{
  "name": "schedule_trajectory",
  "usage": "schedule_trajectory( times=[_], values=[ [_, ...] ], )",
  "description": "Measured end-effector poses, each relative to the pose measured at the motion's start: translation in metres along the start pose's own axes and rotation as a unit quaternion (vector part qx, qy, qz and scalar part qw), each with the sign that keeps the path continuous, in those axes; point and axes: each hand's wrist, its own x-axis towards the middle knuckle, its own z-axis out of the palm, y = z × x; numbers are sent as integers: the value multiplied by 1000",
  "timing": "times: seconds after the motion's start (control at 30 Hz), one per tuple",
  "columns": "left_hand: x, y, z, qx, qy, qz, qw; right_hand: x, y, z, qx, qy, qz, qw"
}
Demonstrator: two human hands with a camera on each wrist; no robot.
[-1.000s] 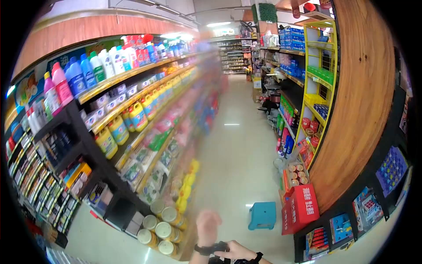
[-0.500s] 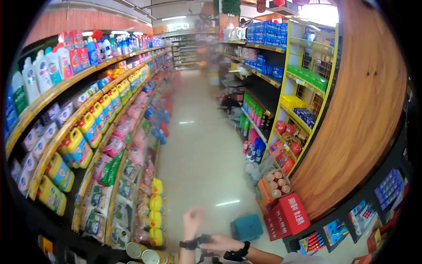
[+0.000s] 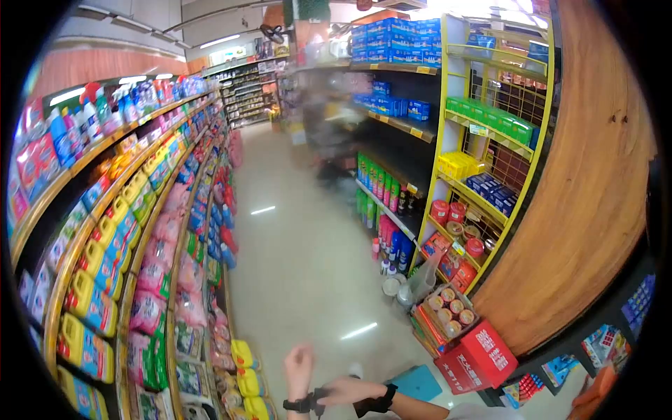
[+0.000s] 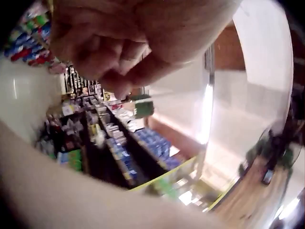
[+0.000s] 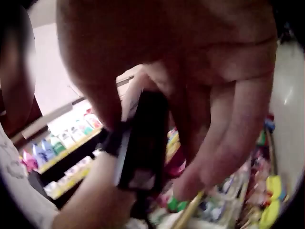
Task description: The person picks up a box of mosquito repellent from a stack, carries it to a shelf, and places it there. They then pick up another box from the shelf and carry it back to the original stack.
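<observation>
My left hand (image 3: 299, 364) is raised low in the middle of the head view, its fingers loosely bent with nothing between them. A black band with a small black camera (image 5: 145, 140) is strapped on the left wrist. Across that wrist lies my right hand (image 3: 346, 392), holding the camera. In the right wrist view the thumb is on one side of the camera and the bent fingers (image 5: 214, 155) are on the other. The right wrist wears a black band (image 3: 378, 399) too. Bent fingers of the left hand (image 4: 138, 43) fill the top of the left wrist view.
Shelves of yellow jugs (image 3: 91, 304) and pink packs line the left of the aisle floor (image 3: 287, 252). At right stand a yellow rack (image 3: 437, 189), a red box (image 3: 476, 357), a carton of cans (image 3: 448, 308) and a blue stool (image 3: 416, 383) near my hands.
The head view has swung right, so the shelves and the rack have shifted left in it. Both hands stay together at the left wrist.
</observation>
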Motion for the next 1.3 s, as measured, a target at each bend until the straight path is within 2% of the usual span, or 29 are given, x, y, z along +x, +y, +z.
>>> schedule_trajectory(
  times=[0.03, 0.07, 0.17, 0.23, 0.27, 0.37, 0.47, 0.57, 0.6, 0.63, 0.73, 0.83, 0.9, 0.97, 1.03, 1.17, 1.23, 1.27, 1.3],
  values=[
    [26, -4, 9, 29, -5, 17, 999, 11, 6, -27, -87, 26, -19, 996],
    [46, -7, 12, 65, -10, 29, 997, 19, 14, -56, -172, 13, 34, 984],
    [112, -9, 15, 125, -29, 42, 991, 34, 35, -138, -145, 87, 80, 982],
    [147, 4, 25, 141, -47, 26, 989, 37, 38, -177, -172, 174, 62, 967],
    [170, -7, 22, 138, -53, 28, 989, 42, 41, -208, -202, 228, 51, 951],
    [233, -50, 28, 141, -56, -11, 988, 48, 51, -266, -86, 309, 11, 947],
    [249, 7, 69, 175, -95, -110, 974, 48, 62, -300, -97, 345, 56, 932],
    [301, -1, 88, 278, -176, -124, 936, 58, 68, -344, -57, 354, 42, 932],
    [320, -30, 87, 219, -194, -78, 953, 63, 76, -357, -54, 362, 69, 928],
    [338, -48, 87, 213, -194, -91, 953, 69, 85, -371, -65, 372, 84, 922],
    [395, -49, 114, 209, -194, -133, 949, 95, 103, -426, -80, 410, 103, 903],
    [469, -84, 133, 142, -169, -92, 971, 123, 108, -490, -140, 421, 118, 888],
    [527, -96, 153, 129, -190, -57, 972, 140, 115, -531, -165, 453, 125, 867],
    [567, -93, 175, 86, -213, -57, 972, 151, 94, -579, -218, 453, 161, 849],
    [616, -73, 201, 29, -232, -82, 969, 168, 59, -617, -156, 522, 115, 830],
    [679, -53, 237, 4, -286, -95, 953, 192, 59, -675, -181, 601, 147, 765],
    [698, -24, 244, -16, -306, -112, 945, 199, 52, -698, -90, 624, 153, 761],
    [706, -28, 248, -37, -302, -147, 941, 200, 60, -711, -135, 638, 156, 742],
    [716, -26, 252, -44, -310, -147, 938, 202, 66, -725, -181, 649, 158, 722]
  ],
)
